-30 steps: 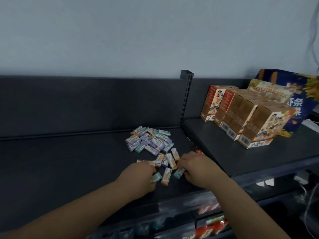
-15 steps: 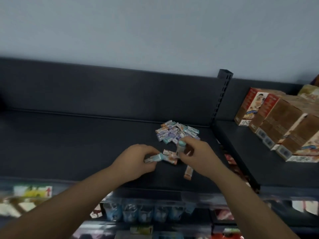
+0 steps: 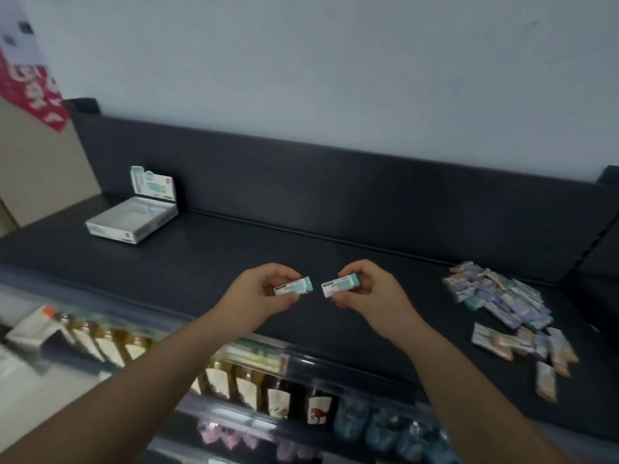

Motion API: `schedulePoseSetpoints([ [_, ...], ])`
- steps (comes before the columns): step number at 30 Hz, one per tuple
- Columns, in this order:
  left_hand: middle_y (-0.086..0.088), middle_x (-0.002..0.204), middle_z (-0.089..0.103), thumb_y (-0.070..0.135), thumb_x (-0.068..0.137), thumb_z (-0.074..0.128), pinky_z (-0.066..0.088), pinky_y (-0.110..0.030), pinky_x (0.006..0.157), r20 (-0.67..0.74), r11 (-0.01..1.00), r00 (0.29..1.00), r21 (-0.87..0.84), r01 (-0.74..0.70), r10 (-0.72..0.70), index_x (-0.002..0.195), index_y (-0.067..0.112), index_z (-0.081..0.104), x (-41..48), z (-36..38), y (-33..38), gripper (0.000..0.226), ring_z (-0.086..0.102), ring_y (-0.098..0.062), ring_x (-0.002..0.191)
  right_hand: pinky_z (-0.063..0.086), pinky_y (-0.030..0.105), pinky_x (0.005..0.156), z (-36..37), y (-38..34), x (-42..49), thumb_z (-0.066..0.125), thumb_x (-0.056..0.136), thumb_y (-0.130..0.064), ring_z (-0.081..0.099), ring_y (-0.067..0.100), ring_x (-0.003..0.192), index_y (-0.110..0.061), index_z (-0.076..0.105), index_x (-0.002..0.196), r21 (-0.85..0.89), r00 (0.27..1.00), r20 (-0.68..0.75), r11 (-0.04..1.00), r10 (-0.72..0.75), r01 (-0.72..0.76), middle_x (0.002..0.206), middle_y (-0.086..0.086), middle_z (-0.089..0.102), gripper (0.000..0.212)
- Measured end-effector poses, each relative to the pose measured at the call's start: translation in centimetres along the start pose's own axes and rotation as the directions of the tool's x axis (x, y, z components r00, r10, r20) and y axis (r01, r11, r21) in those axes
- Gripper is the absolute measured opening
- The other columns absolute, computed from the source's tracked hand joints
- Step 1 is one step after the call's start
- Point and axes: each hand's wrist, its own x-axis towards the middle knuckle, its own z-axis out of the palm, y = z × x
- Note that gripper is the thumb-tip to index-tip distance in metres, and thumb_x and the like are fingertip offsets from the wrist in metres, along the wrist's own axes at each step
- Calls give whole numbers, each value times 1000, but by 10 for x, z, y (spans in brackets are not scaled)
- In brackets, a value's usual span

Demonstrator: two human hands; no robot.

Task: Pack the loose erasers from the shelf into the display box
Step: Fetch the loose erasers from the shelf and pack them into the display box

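Observation:
My left hand (image 3: 264, 294) pinches a teal eraser (image 3: 296, 285) above the middle of the dark shelf (image 3: 207, 259). My right hand (image 3: 368, 291) pinches a second teal eraser (image 3: 338, 285) close beside it, the two ends nearly facing. A pile of loose erasers (image 3: 499, 298) in purple, teal and peach wrappers lies at the right of the shelf. The white and teal display box (image 3: 132, 219) stands open at the far left, its lid flap (image 3: 152, 187) raised; its inside looks bare.
A brown cardboard panel (image 3: 43, 162) leans at the far left behind the box. The black back panel (image 3: 335, 182) runs along the shelf's rear. Below the shelf edge, lower shelves hold bottles (image 3: 261, 386) and packaged goods (image 3: 385, 430).
Both hands lifted an eraser each off the pile and moved left, away from it. My view swung left, bringing the display box in and the brown cartons out.

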Motion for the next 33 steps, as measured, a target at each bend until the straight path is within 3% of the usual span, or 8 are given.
schedulePoseSetpoints([
  [3, 3, 81, 71, 5, 80, 74, 48, -24, 60, -45, 999, 998, -31, 37, -38, 94, 18, 70, -10, -57, -15, 20, 59, -15, 70, 57, 30, 75, 61, -15, 22, 79, 76, -7, 68, 18, 84, -15, 63, 93, -43, 999, 28, 999, -29, 30, 92, 4, 71, 25],
  [7, -6, 81, 70, 11, 80, 76, 49, -31, 64, -105, 998, 993, 42, 51, -47, 96, 25, 73, -19, -129, -35, 21, 55, -15, 67, 55, 23, 73, 131, -30, 46, 79, 75, -6, 68, 10, 82, -16, 64, 96, 6, 998, 30, 998, -59, 59, 92, 0, 71, 27],
  [9, -9, 73, 63, 14, 80, 76, 45, -25, 60, -131, 993, 990, 91, 69, -57, 97, 28, 72, -23, -157, -43, 23, 50, -12, 62, 56, 23, 75, 158, -36, 54, 78, 76, -5, 68, 11, 84, -19, 65, 101, 40, 997, 25, 997, -74, 73, 95, 0, 71, 32],
  [12, 3, 66, 59, 11, 81, 75, 43, -16, 56, -156, 992, 985, 91, 92, -77, 99, 29, 72, -30, -198, -54, 25, 48, -4, 57, 58, 26, 79, 201, -47, 67, 78, 76, -4, 68, 14, 88, -22, 68, 109, 58, 996, 44, 996, -76, 74, 97, 1, 71, 39],
  [16, -8, 91, 72, 5, 81, 73, 54, -19, 70, -215, 992, 972, 53, 111, -97, 104, 24, 71, -28, -244, -66, 30, 63, -15, 71, 56, 26, 79, 241, -61, 96, 77, 77, -4, 67, 11, 85, -17, 71, 101, 19, 994, 81, 997, -75, 74, 95, 0, 71, 28],
  [19, -4, 97, 73, 7, 81, 73, 56, -27, 81, -243, 992, 964, 33, 122, -111, 106, 24, 71, -18, -274, -77, 30, 67, -23, 90, 57, 25, 80, 264, -66, 125, 77, 77, -4, 68, 12, 87, -18, 70, 98, -9, 992, 97, 996, -85, 86, 94, -1, 72, 26],
  [26, 7, 96, 73, 9, 81, 75, 51, -11, 70, -284, 989, 954, 79, 127, -100, 106, 21, 71, 18, -338, -95, 28, 69, -4, 84, 58, 28, 73, 311, -67, 198, 77, 79, -7, 67, 14, 78, -15, 68, 95, 14, 987, 147, 998, -64, 63, 91, 1, 71, 21],
  [33, 10, 94, 74, 7, 81, 74, 56, -25, 79, -298, 982, 953, 160, 101, -49, 99, 29, 70, 62, -397, -112, 28, 70, -10, 86, 47, 12, 73, 346, -62, 258, 79, 78, -19, 59, 0, 81, -27, 70, 91, -135, 990, 124, 987, -71, 87, 102, -6, 65, 18],
])
